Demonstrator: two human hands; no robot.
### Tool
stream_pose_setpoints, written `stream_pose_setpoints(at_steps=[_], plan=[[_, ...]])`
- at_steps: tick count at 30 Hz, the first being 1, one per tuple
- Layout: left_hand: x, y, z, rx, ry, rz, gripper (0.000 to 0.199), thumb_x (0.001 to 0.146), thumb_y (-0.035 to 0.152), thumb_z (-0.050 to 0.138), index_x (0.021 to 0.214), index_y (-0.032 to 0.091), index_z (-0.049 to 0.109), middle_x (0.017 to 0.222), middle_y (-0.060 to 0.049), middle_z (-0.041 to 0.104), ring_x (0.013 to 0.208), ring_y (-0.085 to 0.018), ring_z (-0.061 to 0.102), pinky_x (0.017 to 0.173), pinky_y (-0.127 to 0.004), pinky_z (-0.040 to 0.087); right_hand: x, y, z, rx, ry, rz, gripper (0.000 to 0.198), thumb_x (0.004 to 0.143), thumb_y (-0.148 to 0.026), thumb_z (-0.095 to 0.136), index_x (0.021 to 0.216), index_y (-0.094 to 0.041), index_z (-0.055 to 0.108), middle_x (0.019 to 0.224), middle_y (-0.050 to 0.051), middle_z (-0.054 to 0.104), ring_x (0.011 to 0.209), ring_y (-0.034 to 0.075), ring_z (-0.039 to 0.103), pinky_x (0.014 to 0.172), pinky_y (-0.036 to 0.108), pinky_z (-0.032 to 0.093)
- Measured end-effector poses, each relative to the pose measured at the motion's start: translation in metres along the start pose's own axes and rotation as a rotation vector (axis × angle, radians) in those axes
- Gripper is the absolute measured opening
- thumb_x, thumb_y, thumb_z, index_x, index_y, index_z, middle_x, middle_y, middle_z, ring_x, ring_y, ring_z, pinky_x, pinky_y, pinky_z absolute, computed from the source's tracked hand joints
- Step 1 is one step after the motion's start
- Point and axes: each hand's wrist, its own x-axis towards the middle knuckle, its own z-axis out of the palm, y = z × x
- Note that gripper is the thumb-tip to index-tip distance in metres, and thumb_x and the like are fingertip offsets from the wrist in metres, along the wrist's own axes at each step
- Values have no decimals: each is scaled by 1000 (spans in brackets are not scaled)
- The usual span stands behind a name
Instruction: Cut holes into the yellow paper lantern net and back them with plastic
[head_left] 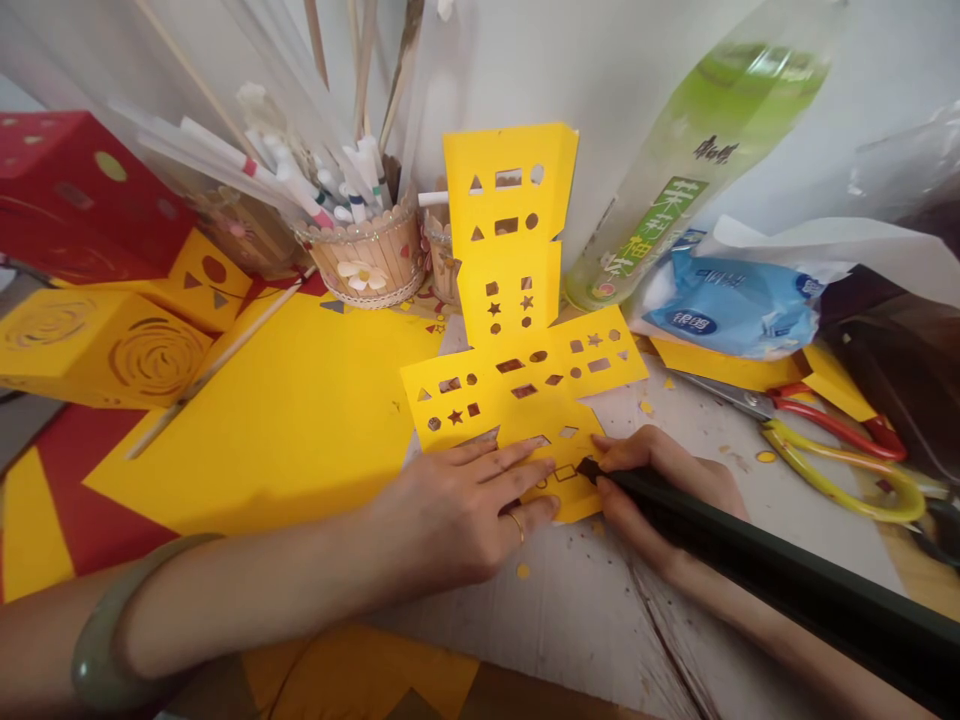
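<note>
A yellow card cut-out [534, 345], shaped like an unfolded box, has rows of triangle, star, round and four-sided holes. Its top panel stands up while the near panels lie on the table. My left hand [480, 500] is flat on the nearest panel, fingers stretched out, pressing it down. My right hand [667, 470] grips a long black tool [697, 510], shaped like a craft knife, with its tip beside a drawn rectangle outline [566, 473] on that panel. A second drawn shape is partly covered by my left fingers.
A large yellow sheet [285, 400] lies left under a thin stick [217, 370]. Yellow boxes [112, 340] and a red box [82, 200] are farther left. Behind stand a pen basket [367, 255] and a tilted-looking green drink bottle [705, 150]. Tissues [727, 300] and scissors [832, 440] lie right.
</note>
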Motion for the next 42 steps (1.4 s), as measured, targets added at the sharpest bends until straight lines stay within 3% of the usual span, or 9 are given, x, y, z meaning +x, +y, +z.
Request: stream_pose_setpoints(at_steps=[10,16,25,35,42], plan=[[-2,-1,1,9,12,9,23,92,18,44,96,20,66,109,-3,67,104,-19,61,84,-33,53,0,-2,0,-3,27,33,5,78,-19,52,77,-23,48,74,2,68,72,17,67,53,23,49],[-2,0,3,3,31,-5,22,91,19,45,95,20,67,109,-2,67,102,-19,62,83,-34,54,0,-7,1,-5,75,101,4,78,-22,54,76,-23,50,77,2,69,65,15,65,46,21,45],[-4,-2,1,8,-38,27,24,93,19,42,101,20,64,114,-4,65,108,-19,59,88,-35,52,-2,-8,0,-32,73,60,11,76,-25,58,78,-23,48,75,1,69,59,14,65,46,22,46],[-3,-2,0,7,-35,35,26,93,18,41,99,20,65,113,-4,65,106,-19,60,86,-35,53,-2,-5,3,-21,65,1,9,77,-22,56,80,-23,48,83,2,69,65,14,66,51,22,49],[-2,-2,-2,-4,-20,29,27,93,17,40,97,19,67,111,-5,66,104,-21,62,83,-36,54,-3,-5,2,-38,55,-12,9,78,-21,56,78,-23,47,76,1,68,66,16,67,47,22,46]])
